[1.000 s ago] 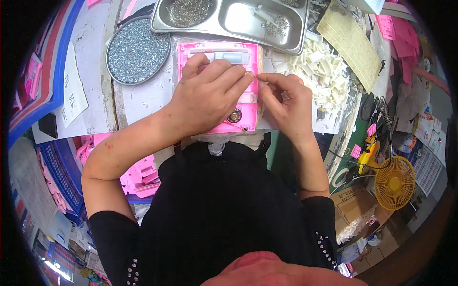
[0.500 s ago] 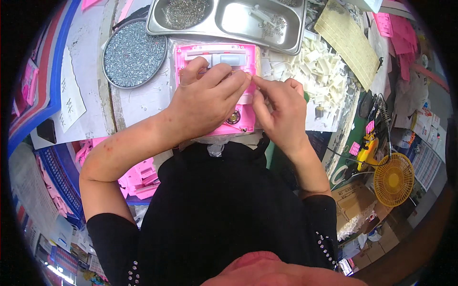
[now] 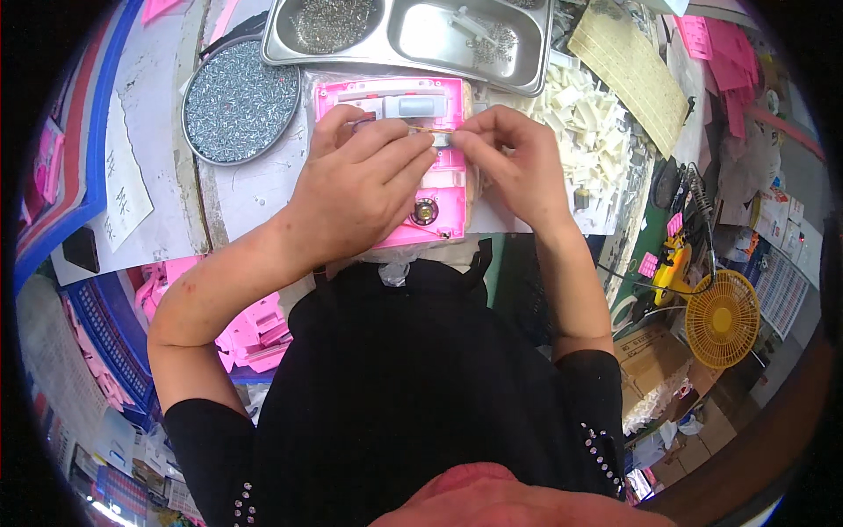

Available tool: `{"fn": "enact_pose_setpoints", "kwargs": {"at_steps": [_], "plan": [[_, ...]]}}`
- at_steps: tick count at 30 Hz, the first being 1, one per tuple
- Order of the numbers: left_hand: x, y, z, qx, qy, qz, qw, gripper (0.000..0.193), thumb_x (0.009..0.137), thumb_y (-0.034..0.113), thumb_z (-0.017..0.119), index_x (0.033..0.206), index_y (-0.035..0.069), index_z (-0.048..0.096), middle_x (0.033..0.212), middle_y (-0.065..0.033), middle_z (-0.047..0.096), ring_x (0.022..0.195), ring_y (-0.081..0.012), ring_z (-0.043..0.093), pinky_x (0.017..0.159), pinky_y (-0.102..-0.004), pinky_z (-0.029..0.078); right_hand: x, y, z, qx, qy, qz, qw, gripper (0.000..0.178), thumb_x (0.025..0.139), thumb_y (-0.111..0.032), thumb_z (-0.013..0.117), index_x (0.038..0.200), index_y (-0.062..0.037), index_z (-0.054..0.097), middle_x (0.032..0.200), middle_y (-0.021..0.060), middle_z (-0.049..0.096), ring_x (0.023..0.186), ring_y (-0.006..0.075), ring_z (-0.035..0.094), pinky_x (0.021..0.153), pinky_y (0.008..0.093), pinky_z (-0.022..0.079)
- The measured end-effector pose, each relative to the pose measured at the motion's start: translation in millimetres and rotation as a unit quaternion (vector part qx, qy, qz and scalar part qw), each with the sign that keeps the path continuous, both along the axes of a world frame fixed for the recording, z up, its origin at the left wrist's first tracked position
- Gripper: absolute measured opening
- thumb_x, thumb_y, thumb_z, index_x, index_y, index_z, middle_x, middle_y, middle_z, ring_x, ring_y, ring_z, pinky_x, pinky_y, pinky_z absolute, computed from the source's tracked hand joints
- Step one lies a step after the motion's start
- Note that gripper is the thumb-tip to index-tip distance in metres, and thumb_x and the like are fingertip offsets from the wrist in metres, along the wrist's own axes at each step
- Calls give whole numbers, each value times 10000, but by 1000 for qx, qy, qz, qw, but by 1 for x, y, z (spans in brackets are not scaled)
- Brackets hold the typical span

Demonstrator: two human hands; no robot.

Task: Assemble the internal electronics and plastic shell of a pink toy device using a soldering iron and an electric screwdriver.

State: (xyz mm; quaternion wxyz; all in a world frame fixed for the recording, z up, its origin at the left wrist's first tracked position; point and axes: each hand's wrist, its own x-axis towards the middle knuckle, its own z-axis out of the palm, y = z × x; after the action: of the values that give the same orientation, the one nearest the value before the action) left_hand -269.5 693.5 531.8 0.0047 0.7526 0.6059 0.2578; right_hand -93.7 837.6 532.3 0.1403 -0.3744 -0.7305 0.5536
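A pink plastic housing (image 3: 455, 104) lies open side up on the table in front of me. Inside it are a pale grey-blue block (image 3: 416, 106) toward the far end and a round speaker (image 3: 426, 211) at the near end. My left hand (image 3: 356, 180) grips the housing from above, thumb at its left side and fingertips at its middle, covering much of the inside. Thin orange-brown wires (image 3: 430, 130) stretch from those fingertips to my right hand (image 3: 518, 167), whose thumb and index finger pinch them at the housing's right edge.
A round tray of screws (image 3: 241, 99) stands left of the housing, beyond it a steel tray (image 3: 404, 60) with small metal parts. White plastic pieces (image 3: 588, 127) are heaped at the right. Farther right are a yellow-handled tool (image 3: 672, 268) and a yellow fan (image 3: 722, 318).
My left hand has shifted slightly left and nearer, baring more of the far end. The right hand's fingertips have moved slightly left, and the thin wires now show between both hands.
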Motion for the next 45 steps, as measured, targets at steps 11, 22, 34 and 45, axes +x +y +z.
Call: {"fn": "enact_pose_setpoints", "kwargs": {"at_steps": [11,22,34,45], "plan": [[-6,-1,-3,23,-21,8,999,356,773,177,739,1117,90,706,1162,-11,679,1019,-196,591,974,-424,342,-3,-6,-2,5,-37,12,999,187,905,-150,751,895,5,647,708,14,648,639,63,557,587,230,444],[-7,7,4,19,18,2,1000,359,794,249,716,1114,85,715,1213,-11,672,1003,-199,572,959,-444,317,2,6,14,52,-30,83,995,227,863,-166,768,1006,-47,639,664,28,586,617,94,548,575,265,442],[-11,19,14,-10,57,-69,996,424,756,314,742,1111,85,707,1260,-34,653,1028,-219,543,955,-471,313,132,449,36,408,-393,-177,805,329,820,-277,681,1085,-97,759,1071,180,738,1042,323,704,926,440,531],[-11,-1,-2,-10,41,-6,999,399,754,268,774,1121,124,710,1232,0,659,1044,-192,563,986,-490,344,114,530,-10,481,-405,-239,740,332,994,-276,491,1069,-64,735,1123,211,701,1070,391,680,901,505,552]]}}
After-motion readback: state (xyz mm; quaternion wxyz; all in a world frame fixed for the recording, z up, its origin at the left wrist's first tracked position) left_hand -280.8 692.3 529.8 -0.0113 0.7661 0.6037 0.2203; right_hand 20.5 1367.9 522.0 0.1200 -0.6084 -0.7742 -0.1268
